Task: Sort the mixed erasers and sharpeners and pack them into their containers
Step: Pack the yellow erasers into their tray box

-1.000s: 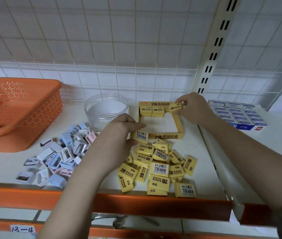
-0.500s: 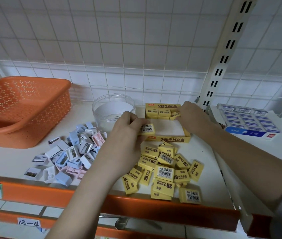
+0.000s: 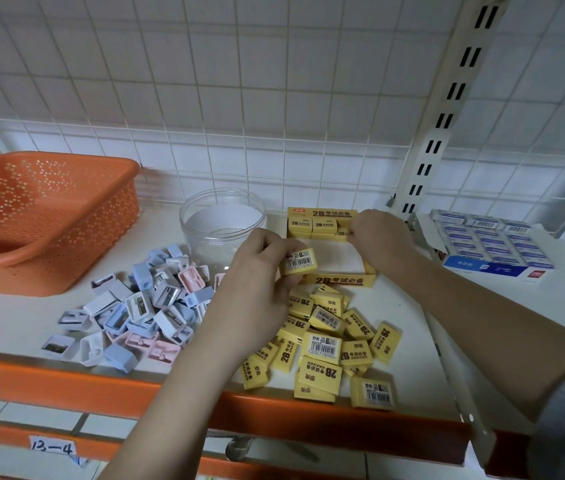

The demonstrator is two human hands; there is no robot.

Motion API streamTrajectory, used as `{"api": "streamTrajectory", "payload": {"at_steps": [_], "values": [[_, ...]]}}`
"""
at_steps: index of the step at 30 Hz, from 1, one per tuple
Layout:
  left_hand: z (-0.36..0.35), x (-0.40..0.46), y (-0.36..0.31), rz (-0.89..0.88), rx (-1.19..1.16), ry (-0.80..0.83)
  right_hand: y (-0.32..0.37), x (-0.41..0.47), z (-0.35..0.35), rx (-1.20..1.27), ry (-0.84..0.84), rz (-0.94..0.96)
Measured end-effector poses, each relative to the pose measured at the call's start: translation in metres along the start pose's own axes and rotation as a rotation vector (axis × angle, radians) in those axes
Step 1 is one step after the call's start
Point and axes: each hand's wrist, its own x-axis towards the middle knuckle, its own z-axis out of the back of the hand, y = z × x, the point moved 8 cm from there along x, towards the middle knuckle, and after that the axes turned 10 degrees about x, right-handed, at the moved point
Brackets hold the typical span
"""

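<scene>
My left hand (image 3: 257, 289) pinches one yellow eraser (image 3: 300, 260), barcode side up, just in front of the yellow eraser box (image 3: 340, 280). My right hand (image 3: 381, 242) reaches into that box and grips another yellow eraser (image 3: 343, 233) at the end of a row standing along the box's far wall. A heap of loose yellow erasers (image 3: 326, 344) lies on the shelf in front of the box. To the left sits a pile of blue, pink and white sharpeners (image 3: 142, 310). A clear round jar (image 3: 222, 223) stands open behind them.
An orange perforated basket (image 3: 42, 216) fills the far left of the white shelf. A box of blue-and-white erasers (image 3: 492, 247) lies at the right, past a metal divider (image 3: 454, 386). The shelf's orange front lip (image 3: 101, 386) runs below. A wire grid backs the shelf.
My left hand lifted the yellow eraser from the box's near corner up over its front wall. My right hand pushed its eraser down into the back row. The view shifted closer.
</scene>
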Motion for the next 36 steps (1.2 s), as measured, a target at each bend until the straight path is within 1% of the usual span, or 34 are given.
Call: {"api": "streamTrajectory", "payload": {"at_steps": [2, 5, 8, 11, 14, 17, 19, 22, 27, 33, 36], "values": [[0.001, 0.001, 0.001, 0.017, -0.044, -0.023, -0.001, -0.001, 0.003, 0.032, -0.021, -0.021], [0.002, 0.002, 0.002, 0.042, -0.083, -0.046, -0.005, -0.002, 0.006, 0.153, -0.066, -0.072], [0.003, 0.002, 0.004, 0.059, -0.087, -0.067, -0.006, -0.006, 0.007, 0.154, -0.121, -0.092], [0.003, 0.003, 0.005, 0.098, -0.127, -0.064, -0.009, -0.007, 0.005, 0.162, -0.114, -0.118], [-0.001, 0.006, 0.006, 0.165, -0.219, -0.015, -0.012, -0.010, 0.005, 0.222, -0.066, -0.126], [-0.006, 0.006, 0.007, 0.240, -0.314, 0.032, -0.013, -0.013, 0.004, 0.339, -0.017, -0.134], [-0.010, 0.006, 0.006, 0.250, -0.334, 0.080, -0.014, -0.014, 0.004, 0.384, 0.006, -0.144], [-0.016, 0.005, 0.005, 0.238, -0.320, 0.139, -0.013, -0.019, 0.007, 0.379, 0.039, -0.130], [-0.021, 0.016, 0.012, 0.281, -0.298, 0.183, -0.010, -0.036, 0.024, 0.439, 0.003, -0.081], [-0.024, 0.058, 0.011, 0.331, -0.371, 0.200, -0.025, -0.060, 0.047, 0.587, -0.046, -0.142], [-0.040, 0.085, 0.009, 0.327, -0.352, 0.225, -0.032, -0.073, 0.055, 0.613, -0.025, -0.153]]}}
